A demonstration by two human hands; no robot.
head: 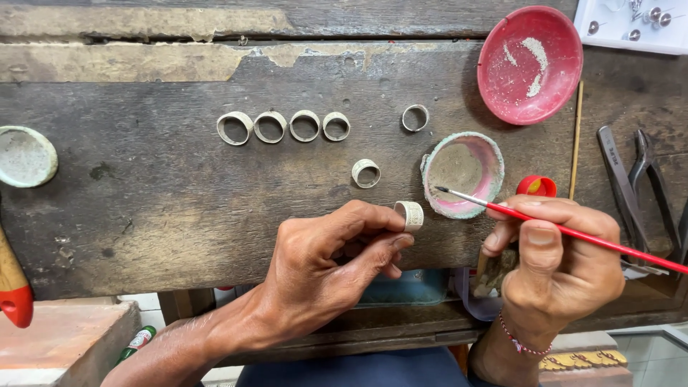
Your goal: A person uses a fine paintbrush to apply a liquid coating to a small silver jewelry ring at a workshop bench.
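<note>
My left hand [326, 265] pinches a pale metal ring [411, 215] between thumb and fingers, just above the near edge of a dark wooden bench [143, 193]. My right hand [555, 261] holds a thin red-handled brush [573, 231]; its dark tip reaches over a small crusted pink-and-green bowl [494, 154], close to the held ring. Several similar rings [283, 126] lie in a row on the bench, with one more ring [415, 117] to their right and another ring [365, 173] nearer to me.
A red dish [555, 86] with white powder sits at the back right, a red cap [536, 186] behind my right hand. Pliers [631, 186] lie at the right edge. A white tray [609, 29] holds small pieces. A pale dish [25, 156] is at the left.
</note>
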